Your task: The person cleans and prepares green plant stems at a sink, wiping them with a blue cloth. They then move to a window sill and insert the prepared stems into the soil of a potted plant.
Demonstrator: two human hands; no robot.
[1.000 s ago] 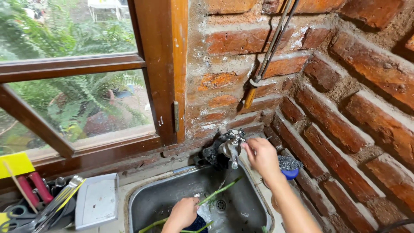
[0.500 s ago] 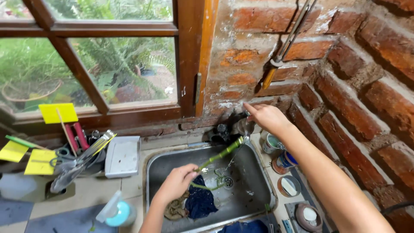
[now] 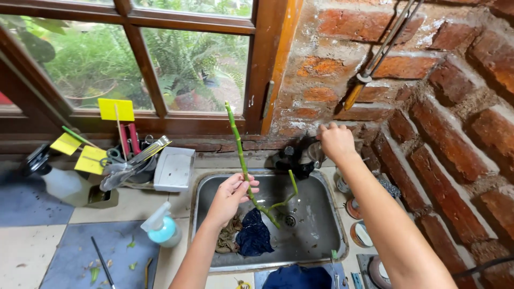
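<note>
The left hand (image 3: 231, 194) now stands raised above the sink (image 3: 321, 251), no longer low in the basin. It grips the green stem (image 3: 239, 150), which rises near upright toward the window instead of lying across the basin. The right hand (image 3: 336, 142) reaches the tap (image 3: 300, 158) at the sink's rear edge.

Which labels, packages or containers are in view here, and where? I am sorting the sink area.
Yellow tags: three squares on sticks, left of the sink under the window.
Spray bottle: pale blue, white trigger, on the counter by the sink.
White box: square, behind the sink's left corner.
</note>
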